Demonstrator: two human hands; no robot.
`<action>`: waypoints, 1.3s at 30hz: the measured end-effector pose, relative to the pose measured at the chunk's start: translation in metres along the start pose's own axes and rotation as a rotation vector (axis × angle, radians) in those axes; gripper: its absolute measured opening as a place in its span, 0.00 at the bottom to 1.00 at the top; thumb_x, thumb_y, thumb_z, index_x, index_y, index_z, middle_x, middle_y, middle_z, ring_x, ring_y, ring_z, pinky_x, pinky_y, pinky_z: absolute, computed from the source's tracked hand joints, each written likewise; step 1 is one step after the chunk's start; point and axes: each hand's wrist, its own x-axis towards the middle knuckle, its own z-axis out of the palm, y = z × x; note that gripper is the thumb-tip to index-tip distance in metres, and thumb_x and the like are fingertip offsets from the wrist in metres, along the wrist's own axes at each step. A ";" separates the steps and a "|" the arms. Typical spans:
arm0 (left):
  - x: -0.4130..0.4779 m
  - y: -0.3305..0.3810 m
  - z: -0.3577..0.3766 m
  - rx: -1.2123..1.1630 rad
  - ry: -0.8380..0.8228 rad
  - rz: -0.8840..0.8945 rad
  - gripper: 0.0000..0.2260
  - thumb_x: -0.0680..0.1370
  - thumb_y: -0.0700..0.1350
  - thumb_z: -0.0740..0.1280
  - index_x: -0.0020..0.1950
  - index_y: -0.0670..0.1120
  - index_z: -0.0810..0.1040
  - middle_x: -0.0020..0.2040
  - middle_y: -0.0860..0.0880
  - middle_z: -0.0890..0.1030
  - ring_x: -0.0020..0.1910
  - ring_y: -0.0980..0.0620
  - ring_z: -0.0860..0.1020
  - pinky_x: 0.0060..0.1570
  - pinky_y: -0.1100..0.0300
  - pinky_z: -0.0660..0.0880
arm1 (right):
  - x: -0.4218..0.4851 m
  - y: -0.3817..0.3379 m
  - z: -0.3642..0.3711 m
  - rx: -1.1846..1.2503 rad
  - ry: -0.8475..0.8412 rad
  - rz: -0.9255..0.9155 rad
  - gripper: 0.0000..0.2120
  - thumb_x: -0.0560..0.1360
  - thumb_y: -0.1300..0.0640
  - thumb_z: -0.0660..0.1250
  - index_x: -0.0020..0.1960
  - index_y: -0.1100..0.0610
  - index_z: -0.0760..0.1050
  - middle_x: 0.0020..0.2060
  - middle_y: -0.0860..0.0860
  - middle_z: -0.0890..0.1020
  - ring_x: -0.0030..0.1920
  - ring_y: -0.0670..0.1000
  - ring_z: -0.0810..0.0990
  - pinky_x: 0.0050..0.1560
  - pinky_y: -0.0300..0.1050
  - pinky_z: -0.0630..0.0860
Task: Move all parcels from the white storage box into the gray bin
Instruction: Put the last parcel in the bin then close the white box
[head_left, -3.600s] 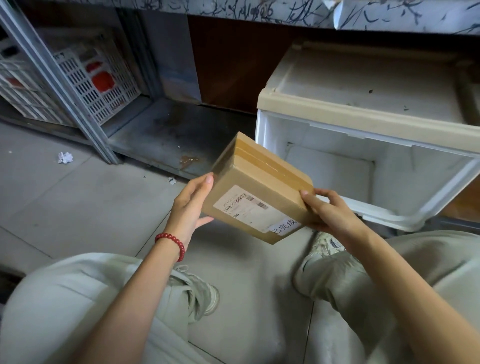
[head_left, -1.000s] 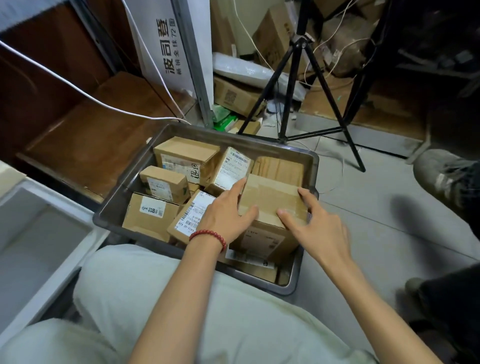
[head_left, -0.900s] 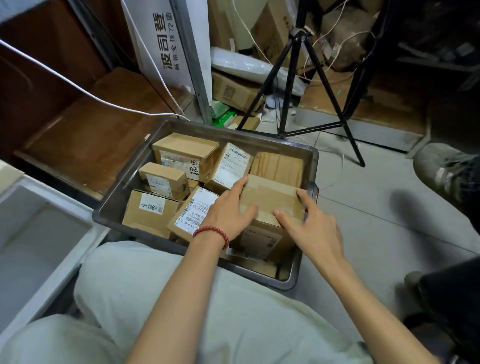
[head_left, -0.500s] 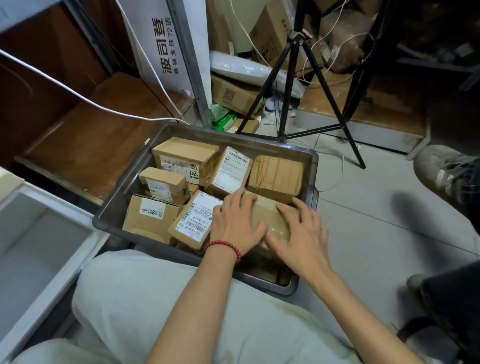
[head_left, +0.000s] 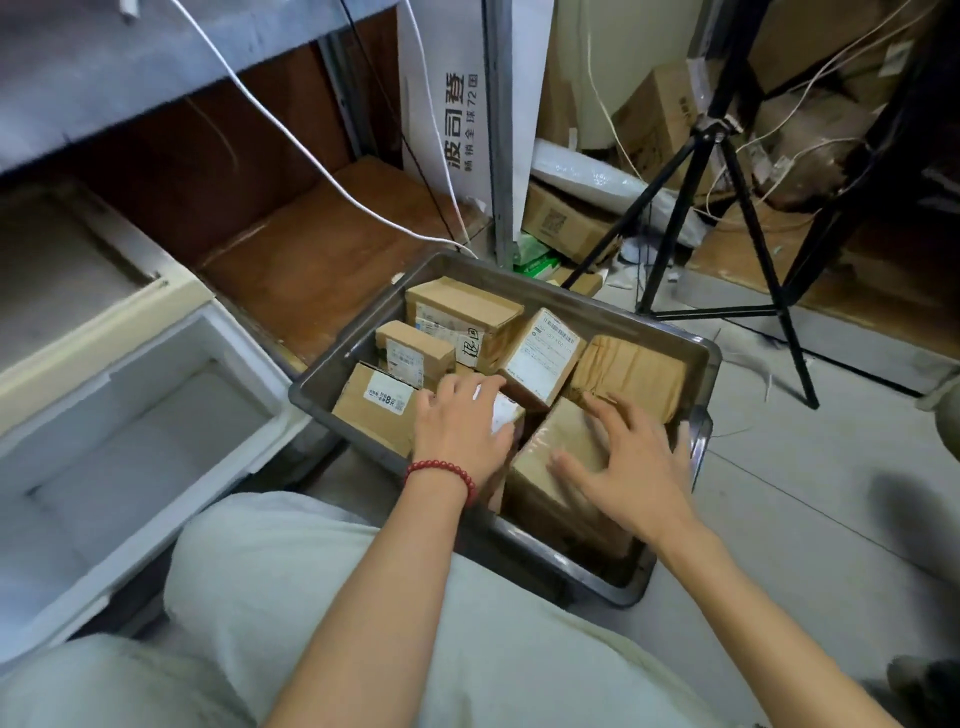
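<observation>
Hands (head_left: 462, 434) (head_left: 631, 467) over parcels (head_left: 460, 306) crowding the gray bin (head_left: 623, 318).

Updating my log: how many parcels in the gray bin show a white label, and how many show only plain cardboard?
Parcels showing a white label: 5
Parcels showing plain cardboard: 2
Total visible in the gray bin: 7

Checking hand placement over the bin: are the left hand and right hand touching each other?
Apart. The head view shows a strip of the brown parcel between the left hand and the right hand, thumb included.
</observation>
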 end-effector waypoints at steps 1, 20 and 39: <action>-0.002 -0.012 -0.008 0.034 0.029 -0.045 0.23 0.79 0.57 0.59 0.72 0.54 0.63 0.71 0.52 0.68 0.70 0.50 0.64 0.65 0.50 0.62 | 0.006 -0.009 -0.003 0.012 0.025 -0.043 0.35 0.72 0.30 0.58 0.75 0.42 0.57 0.76 0.45 0.58 0.75 0.50 0.56 0.75 0.64 0.43; -0.228 -0.197 -0.118 0.184 0.268 -0.902 0.24 0.79 0.53 0.62 0.74 0.51 0.63 0.70 0.48 0.70 0.67 0.44 0.67 0.59 0.48 0.67 | 0.014 -0.289 0.015 0.124 -0.036 -0.994 0.27 0.74 0.38 0.66 0.69 0.48 0.69 0.67 0.48 0.70 0.64 0.51 0.71 0.56 0.52 0.77; -0.192 -0.324 -0.087 0.155 0.516 -0.849 0.16 0.77 0.48 0.65 0.65 0.50 0.73 0.61 0.51 0.76 0.59 0.49 0.72 0.54 0.54 0.70 | 0.069 -0.395 0.122 0.069 0.186 -1.141 0.16 0.73 0.49 0.70 0.59 0.50 0.75 0.56 0.50 0.78 0.55 0.54 0.75 0.50 0.50 0.73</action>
